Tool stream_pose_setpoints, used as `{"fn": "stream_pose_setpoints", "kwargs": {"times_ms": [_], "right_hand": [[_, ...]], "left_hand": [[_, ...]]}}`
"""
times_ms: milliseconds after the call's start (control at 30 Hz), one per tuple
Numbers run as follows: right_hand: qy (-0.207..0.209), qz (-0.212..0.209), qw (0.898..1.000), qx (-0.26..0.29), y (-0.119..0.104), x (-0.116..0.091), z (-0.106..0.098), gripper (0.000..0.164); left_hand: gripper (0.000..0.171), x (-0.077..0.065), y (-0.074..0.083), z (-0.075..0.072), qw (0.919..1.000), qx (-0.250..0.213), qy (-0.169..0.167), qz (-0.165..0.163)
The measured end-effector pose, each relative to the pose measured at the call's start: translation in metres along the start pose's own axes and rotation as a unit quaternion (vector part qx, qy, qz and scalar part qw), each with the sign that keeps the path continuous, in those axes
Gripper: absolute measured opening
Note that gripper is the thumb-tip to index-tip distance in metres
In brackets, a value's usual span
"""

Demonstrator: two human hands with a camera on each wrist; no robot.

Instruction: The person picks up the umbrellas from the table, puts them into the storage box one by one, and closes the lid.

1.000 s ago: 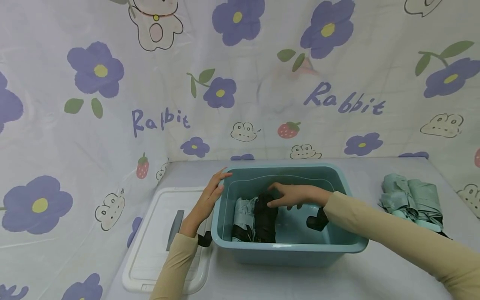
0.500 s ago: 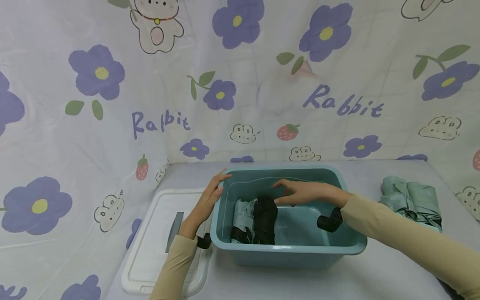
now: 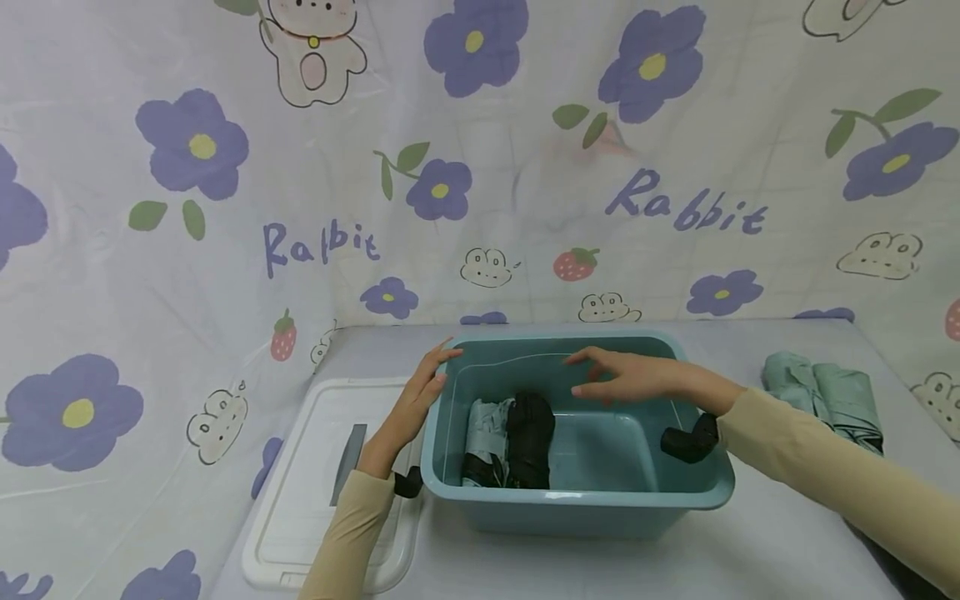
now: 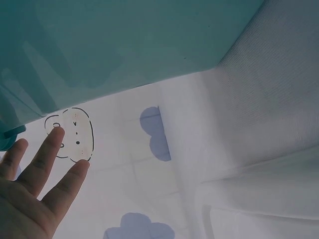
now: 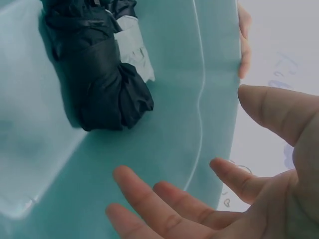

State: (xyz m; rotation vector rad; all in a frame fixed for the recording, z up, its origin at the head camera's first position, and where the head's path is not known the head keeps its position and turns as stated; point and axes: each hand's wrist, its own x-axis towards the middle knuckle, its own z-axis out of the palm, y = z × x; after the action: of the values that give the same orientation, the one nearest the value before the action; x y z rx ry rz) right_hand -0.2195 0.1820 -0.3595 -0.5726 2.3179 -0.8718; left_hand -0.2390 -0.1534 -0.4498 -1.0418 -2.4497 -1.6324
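A teal plastic storage box [image 3: 577,498] stands on the table without its lid on. Inside, at the left, a pale green rolled bundle [image 3: 487,425] lies beside a black rolled bundle [image 3: 530,442]; both look like folded umbrellas. My left hand [image 3: 411,402] rests at the box's left rim with its fingers extended. Over the right half of the box hovers my right hand [image 3: 626,377], fingers spread and holding nothing, apart from the black bundle. In the right wrist view the black bundle [image 5: 94,69] partly covers the pale one.
A white lid [image 3: 300,500] with a grey handle lies left of the box. Two pale green rolled bundles [image 3: 847,396] sit on the table at the right, partly behind my right sleeve. A flower-printed curtain [image 3: 525,242] hangs behind the table.
My right hand has let go of the black bundle and drawn away to the right. The bundle stays beside the pale green one. My left hand has kept its place at the rim.
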Motion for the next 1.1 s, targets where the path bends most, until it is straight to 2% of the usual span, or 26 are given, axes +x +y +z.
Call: {"fn": "stream_pose_setpoints", "kwargs": {"times_ms": [333, 833, 900, 1100], "right_hand": [[0.024, -0.022, 0.999, 0.007, 0.0, -0.019, -0.012, 0.064], [0.067, -0.033, 0.997, 0.016, 0.006, -0.04, -0.023, 0.057], [0.073, -0.035, 0.997, 0.018, 0.008, -0.042, -0.024, 0.057], [0.092, -0.054, 0.994, 0.022, 0.013, -0.05, -0.025, 0.056]], "left_hand": [[0.041, -0.001, -0.002, 0.0, 1.0, -0.001, 0.002, 0.003], [0.041, 0.0, -0.002, 0.0, 1.0, 0.003, 0.001, 0.003], [0.041, 0.0, -0.007, 0.0, 1.0, -0.001, 0.003, 0.006], [0.041, 0.001, -0.035, 0.002, 0.9999, 0.002, 0.01, 0.008]]}}
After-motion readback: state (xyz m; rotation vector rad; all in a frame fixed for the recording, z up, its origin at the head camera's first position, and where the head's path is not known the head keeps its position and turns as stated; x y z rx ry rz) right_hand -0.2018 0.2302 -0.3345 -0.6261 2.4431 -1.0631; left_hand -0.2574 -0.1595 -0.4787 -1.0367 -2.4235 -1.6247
